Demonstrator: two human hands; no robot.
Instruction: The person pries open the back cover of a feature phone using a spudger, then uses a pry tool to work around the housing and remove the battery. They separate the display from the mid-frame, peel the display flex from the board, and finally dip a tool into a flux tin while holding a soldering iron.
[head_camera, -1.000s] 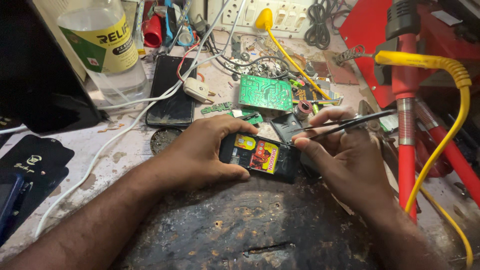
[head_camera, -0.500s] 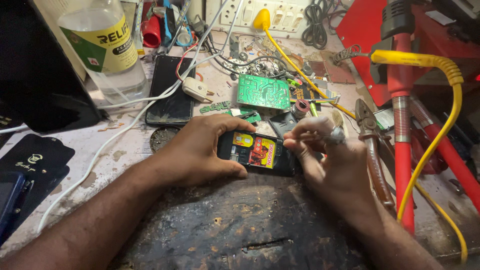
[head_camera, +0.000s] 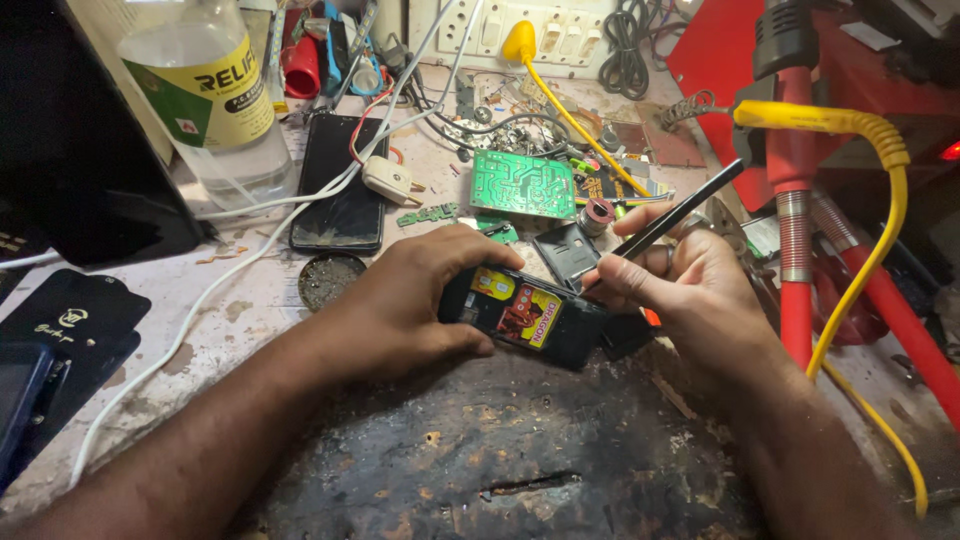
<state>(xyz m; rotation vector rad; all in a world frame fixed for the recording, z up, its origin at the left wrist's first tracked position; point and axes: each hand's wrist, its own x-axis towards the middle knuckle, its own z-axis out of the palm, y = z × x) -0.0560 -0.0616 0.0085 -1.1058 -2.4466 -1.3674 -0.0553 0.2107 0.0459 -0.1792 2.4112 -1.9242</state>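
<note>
left hand (head_camera: 400, 300) grips glossy black phone (head_camera: 535, 320); right hand (head_camera: 690, 290) pinches slim black rod (head_camera: 680, 212)

Opened phone (head_camera: 525, 318) sits dead centre on the table (head_camera: 250, 300), left hand (head_camera: 400, 300) gripping it from nine o'clock, right hand (head_camera: 690, 285) touching it at three o'clock with a thin tool (head_camera: 680, 212) angled toward one o'clock. Circuit board (head_camera: 522, 185) lies behind at twelve o'clock. Another phone (head_camera: 340, 185) lies face up at eleven o'clock, bottle (head_camera: 210, 100) beyond it at ten. A small round tin (head_camera: 330, 280) sits just left of the left hand.
</note>
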